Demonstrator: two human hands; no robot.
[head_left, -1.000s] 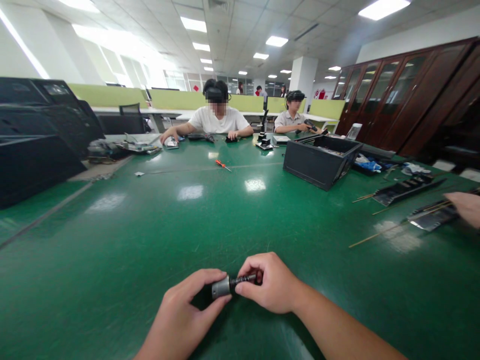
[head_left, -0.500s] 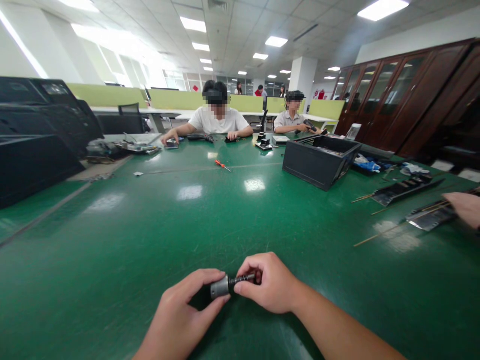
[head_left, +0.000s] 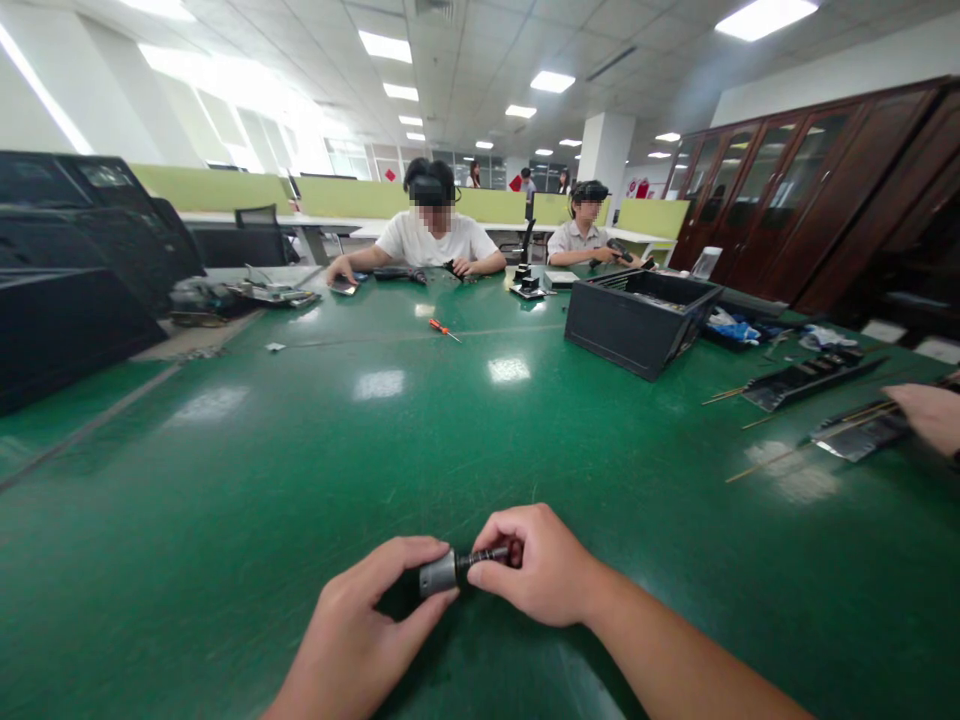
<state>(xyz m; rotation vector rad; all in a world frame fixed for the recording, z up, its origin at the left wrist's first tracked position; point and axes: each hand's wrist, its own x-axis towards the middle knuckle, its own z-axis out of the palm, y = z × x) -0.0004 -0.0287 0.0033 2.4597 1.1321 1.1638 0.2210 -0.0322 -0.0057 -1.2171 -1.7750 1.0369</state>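
Observation:
A grey metal cylinder (head_left: 439, 575) with a small hole in its side lies across the front of the table. My left hand (head_left: 367, 610) grips this cylinder between thumb and fingers. From its right end sticks out a dark ringed shaft (head_left: 484, 558), like a motor's shaft; its exact kind is unclear. My right hand (head_left: 536, 565) pinches the shaft, fingers curled round its far end. Both hands work just above the green tabletop (head_left: 375, 450).
An orange screwdriver (head_left: 442, 328) lies mid-table. A dark open case (head_left: 630, 325) stands right of centre, with black trays (head_left: 810, 378) and thin rods beyond. Black equipment (head_left: 67, 300) fills the left edge. Two people sit opposite, and another person's hand (head_left: 930, 415) shows at right.
My hands and the cylinder have hardly moved. Across the table, the person in white has raised a dark piece slightly. A thin rod at the right has shifted a little.

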